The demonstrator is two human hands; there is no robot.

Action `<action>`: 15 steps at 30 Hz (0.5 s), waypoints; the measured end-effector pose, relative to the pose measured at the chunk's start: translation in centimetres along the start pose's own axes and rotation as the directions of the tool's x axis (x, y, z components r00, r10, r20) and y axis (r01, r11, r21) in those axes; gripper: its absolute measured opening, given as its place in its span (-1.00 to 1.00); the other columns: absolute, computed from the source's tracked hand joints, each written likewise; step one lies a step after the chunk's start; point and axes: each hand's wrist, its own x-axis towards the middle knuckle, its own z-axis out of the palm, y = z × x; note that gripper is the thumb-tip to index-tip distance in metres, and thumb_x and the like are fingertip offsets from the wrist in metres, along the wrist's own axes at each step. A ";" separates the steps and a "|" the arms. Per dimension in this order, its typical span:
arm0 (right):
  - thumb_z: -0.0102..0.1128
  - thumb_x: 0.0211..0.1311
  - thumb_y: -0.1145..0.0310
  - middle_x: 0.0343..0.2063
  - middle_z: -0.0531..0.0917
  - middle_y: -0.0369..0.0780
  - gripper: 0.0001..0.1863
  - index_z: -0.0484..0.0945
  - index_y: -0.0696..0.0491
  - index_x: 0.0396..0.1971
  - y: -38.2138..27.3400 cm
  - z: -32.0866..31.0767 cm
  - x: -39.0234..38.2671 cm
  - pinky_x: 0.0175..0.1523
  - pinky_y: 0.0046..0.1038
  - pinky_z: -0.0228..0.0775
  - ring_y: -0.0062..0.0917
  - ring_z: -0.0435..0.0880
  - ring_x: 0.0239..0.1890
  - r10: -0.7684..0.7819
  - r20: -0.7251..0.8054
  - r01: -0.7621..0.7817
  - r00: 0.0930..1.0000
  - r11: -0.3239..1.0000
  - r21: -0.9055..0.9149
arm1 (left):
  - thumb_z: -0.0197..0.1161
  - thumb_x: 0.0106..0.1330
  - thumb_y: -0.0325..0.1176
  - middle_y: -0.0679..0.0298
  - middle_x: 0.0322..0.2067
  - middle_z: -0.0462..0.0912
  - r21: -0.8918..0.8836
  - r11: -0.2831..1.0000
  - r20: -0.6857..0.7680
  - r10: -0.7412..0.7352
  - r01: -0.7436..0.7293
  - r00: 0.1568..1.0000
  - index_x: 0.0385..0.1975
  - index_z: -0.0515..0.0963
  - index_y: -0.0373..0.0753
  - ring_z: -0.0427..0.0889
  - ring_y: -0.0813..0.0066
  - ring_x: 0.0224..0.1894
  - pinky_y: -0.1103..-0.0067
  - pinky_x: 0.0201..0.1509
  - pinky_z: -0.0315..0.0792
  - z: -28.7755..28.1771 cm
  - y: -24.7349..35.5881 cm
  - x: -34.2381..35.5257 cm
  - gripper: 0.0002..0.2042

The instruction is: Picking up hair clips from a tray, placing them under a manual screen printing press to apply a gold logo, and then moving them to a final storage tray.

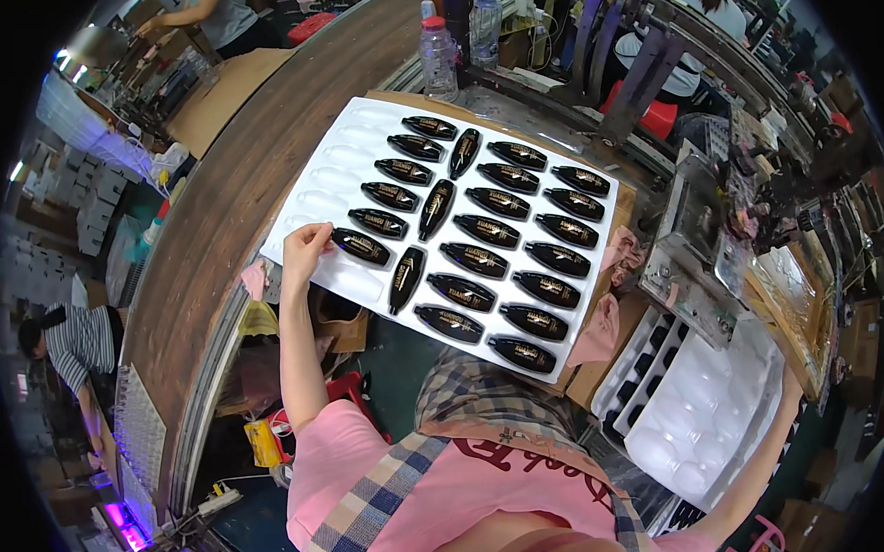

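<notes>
A white moulded tray (pixel 359 118) lies before me, with several glossy black spindle-shaped pieces (pixel 500 231) with gold print in its slots. Most lie slanted in rows; a few stand crosswise between the rows. The slots along its left side hold nothing. At the left edge, my left hand (pixel 308 250) is closed in a pinch at the tip of a black piece (pixel 360 246). My right arm reaches far right, where my right hand (pixel 793 388) is at the lower end of a wooden-framed screen (pixel 788 298); its fingers are hidden.
A metal printing machine (pixel 689 238) stands right of the tray. Below it, another white tray (pixel 705 413) partly covers one with black pieces (pixel 643 363). Pink cloths (pixel 600 329) hang beside the tray. Clear bottles (pixel 438 57) stand behind. A brown belt (pixel 234 176) curves along the left. Other people work nearby.
</notes>
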 end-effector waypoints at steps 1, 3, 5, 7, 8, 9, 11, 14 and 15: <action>0.08 0.05 0.28 -0.11 0.39 -0.06 -0.59 0.33 0.16 -0.11 0.9 0.3 0.4 0.05 -0.40 0.13 -0.29 0.34 -0.04 0.026 0.041 -0.024 0.999 0.999 -0.044 | 0.18 0.11 -0.30 0.31 -0.65 0.50 -0.021 1.000 -0.012 -0.011 0.011 1.000 -0.50 0.51 -0.40 0.43 0.66 -0.61 0.75 -0.51 0.31 0.2 -0.6 0.3 -0.77; 0.07 0.05 0.28 -0.13 0.40 -0.05 -0.61 0.34 0.15 -0.13 2.2 0.8 0.7 0.02 -0.38 0.15 -0.26 0.36 -0.06 0.050 0.096 -0.044 0.994 0.997 -0.068 | 0.19 0.10 -0.29 0.33 -0.66 0.49 0.071 0.997 0.019 -0.030 0.028 0.999 -0.52 0.51 -0.39 0.42 0.69 -0.61 0.75 -0.53 0.29 0.2 -1.4 1.0 -0.77; 0.06 0.05 0.28 -0.15 0.41 -0.05 -0.63 0.35 0.13 -0.14 3.2 1.3 0.5 0.00 -0.37 0.18 -0.24 0.38 -0.08 0.039 0.122 -0.035 0.992 0.999 -0.033 | 0.19 0.09 -0.30 0.33 -0.67 0.49 0.168 0.985 0.013 -0.024 0.022 1.000 -0.51 0.51 -0.38 0.43 0.67 -0.62 0.72 -0.55 0.28 0.2 -2.0 1.0 -0.78; 0.06 0.05 0.27 -0.18 0.42 -0.05 -0.64 0.36 0.12 -0.16 3.8 2.0 0.7 -0.02 -0.36 0.21 -0.22 0.39 -0.09 0.008 0.117 -0.010 0.993 1.000 0.016 | 0.19 0.08 -0.32 0.31 -0.70 0.48 0.271 0.962 -0.022 0.008 -0.001 1.000 -0.48 0.50 -0.37 0.45 0.58 -0.64 0.66 -0.57 0.29 0.4 -2.4 1.0 -0.80; 0.05 0.05 0.27 -0.19 0.42 -0.04 -0.65 0.37 0.11 -0.17 4.3 1.8 0.3 -0.03 -0.35 0.22 -0.20 0.40 -0.10 0.000 0.106 -0.003 0.994 0.999 0.036 | 0.19 0.08 -0.33 0.27 -0.69 0.48 0.410 0.910 -0.085 0.103 -0.059 0.991 -0.45 0.49 -0.36 0.47 0.51 -0.62 0.63 -0.55 0.30 1.0 -1.8 0.8 -0.81; 0.05 0.05 0.27 -0.20 0.43 -0.04 -0.66 0.38 0.10 -0.18 4.6 2.1 0.2 -0.04 -0.34 0.24 -0.19 0.41 -0.11 -0.016 0.094 0.010 0.995 0.998 0.069 | 0.18 0.07 -0.33 0.23 -0.68 0.49 0.548 0.830 -0.136 0.210 -0.103 0.968 -0.42 0.48 -0.34 0.48 0.44 -0.61 0.60 -0.54 0.32 1.6 -0.3 -0.1 -0.81; 0.04 0.05 0.26 -0.22 0.44 -0.04 -0.68 0.39 0.09 -0.20 4.9 2.4 0.0 -0.07 -0.33 0.26 -0.17 0.42 -0.13 -0.027 0.054 0.019 0.998 0.990 0.137 | 0.16 0.07 -0.37 0.08 -0.58 0.49 0.719 0.682 -0.186 0.371 -0.132 0.910 -0.34 0.45 -0.31 0.51 0.22 -0.50 0.50 -0.45 0.36 2.9 1.8 -0.8 -0.80; 0.04 0.07 0.13 -0.30 0.46 -0.05 -0.64 0.39 0.11 -0.26 4.8 1.6 -0.4 -0.12 -0.32 0.27 -0.17 0.43 -0.16 0.025 -0.017 -0.020 1.000 0.970 0.244 | 0.15 0.09 -0.38 0.08 -0.52 0.49 0.606 0.716 -0.143 0.528 -0.348 0.837 -0.34 0.46 -0.31 0.51 0.27 -0.47 0.51 -0.40 0.37 7.1 6.4 -0.9 -0.82; 0.07 0.06 0.10 -0.38 0.51 -0.07 -0.58 0.41 0.18 -0.28 5.0 1.7 -0.7 -0.17 -0.39 0.29 -0.27 0.49 -0.31 0.034 -0.117 -0.003 0.993 0.965 0.262 | 0.14 0.10 -0.39 0.10 -0.50 0.50 0.523 0.729 -0.114 0.573 -0.441 0.812 -0.35 0.46 -0.32 0.51 0.29 -0.48 0.53 -0.39 0.37 9.1 8.1 -1.0 -0.83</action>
